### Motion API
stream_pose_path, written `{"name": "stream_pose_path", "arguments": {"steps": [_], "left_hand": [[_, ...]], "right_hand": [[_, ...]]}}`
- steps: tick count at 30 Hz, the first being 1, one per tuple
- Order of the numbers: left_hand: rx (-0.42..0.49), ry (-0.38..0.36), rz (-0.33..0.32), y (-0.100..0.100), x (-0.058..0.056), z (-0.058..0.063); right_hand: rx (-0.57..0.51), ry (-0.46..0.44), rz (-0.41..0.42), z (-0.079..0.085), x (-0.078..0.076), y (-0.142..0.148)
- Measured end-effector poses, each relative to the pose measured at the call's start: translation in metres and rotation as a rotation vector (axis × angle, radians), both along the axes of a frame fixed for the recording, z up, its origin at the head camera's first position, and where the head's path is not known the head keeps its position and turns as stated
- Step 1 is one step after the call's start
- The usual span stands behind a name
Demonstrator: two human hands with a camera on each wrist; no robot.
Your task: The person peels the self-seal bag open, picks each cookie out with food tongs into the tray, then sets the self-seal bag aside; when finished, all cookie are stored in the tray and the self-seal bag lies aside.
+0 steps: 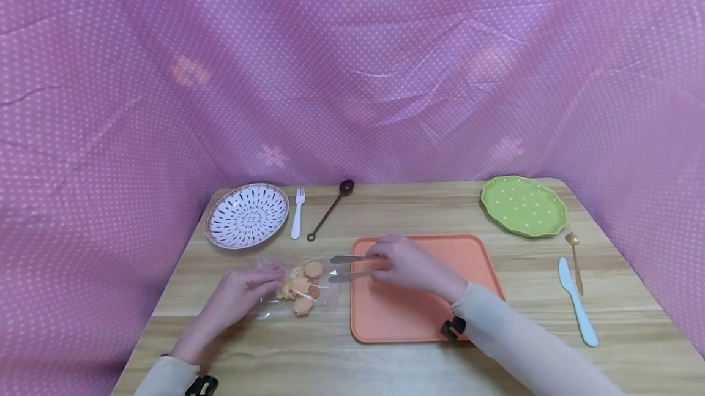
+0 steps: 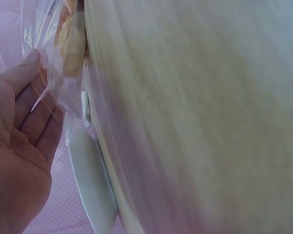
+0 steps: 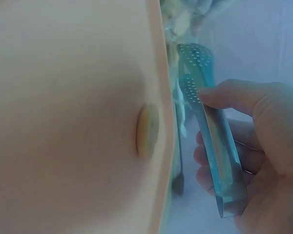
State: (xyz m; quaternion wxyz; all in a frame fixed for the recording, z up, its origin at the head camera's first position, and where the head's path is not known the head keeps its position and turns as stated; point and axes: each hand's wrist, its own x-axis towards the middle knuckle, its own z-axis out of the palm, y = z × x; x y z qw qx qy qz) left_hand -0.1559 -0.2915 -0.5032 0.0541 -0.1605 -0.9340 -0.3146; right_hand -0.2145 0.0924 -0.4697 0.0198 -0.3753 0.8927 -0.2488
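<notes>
1. Nearest, just beside the right sleeve (image 1: 512, 328) but apart from it: a light blue knife (image 1: 576, 304). Might get knocked by a careless backward sweep of the elbow.
2. In the left hand (image 1: 237, 292), pinched between thumb and fingers: the left end of a clear bag (image 1: 327, 299), left of the tray, with cookies (image 1: 302, 286) inside. Hard to tell whether resting or slightly lifted. Could slide away if pinched too loosely, or spill if tugged up sharply.
3. In the right hand (image 1: 410, 264), gripped with tips apart: metal tongs (image 1: 347, 259), aimed left at the right end of the bag. Impossible to tell whether inside its mouth. Might snag thin film if pushed off line, crack a cookie if squeezed hard, or drop one if squeezed lightly.
4. On the orange tray (image 1: 407, 316), near the rim: a single cookie (image 3: 148, 130). Could be shoved by a low pass.
5. Farther back, beyond the bag: a white fork (image 1: 298, 212), a dark spoon (image 1: 347, 187) and a patterned plate (image 1: 248, 216). Probably safe unless brushed during a long reach.
</notes>
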Motion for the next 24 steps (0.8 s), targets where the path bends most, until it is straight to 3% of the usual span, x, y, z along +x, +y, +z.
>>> {"name": "stream_pose_path", "arguments": {"steps": [5,12,18,24], "left_hand": [[0.005,0.011,0.003,0.0,0.0,-0.001],[0.001,-0.016,0.017,-0.001,0.0,0.0],[0.006,0.014,0.005,0.0,-0.001,-0.002],[0.002,-0.006,0.014,-0.001,-0.002,-0.001]], "right_hand": [[0.002,-0.028,0.016,-0.004,-0.005,-0.019],[0.022,0.032,0.014,-0.014,-0.009,-0.034],[0.017,0.047,-0.003,-0.016,-0.009,-0.04],[0.039,0.046,-0.009,-0.014,-0.008,-0.046]]}}
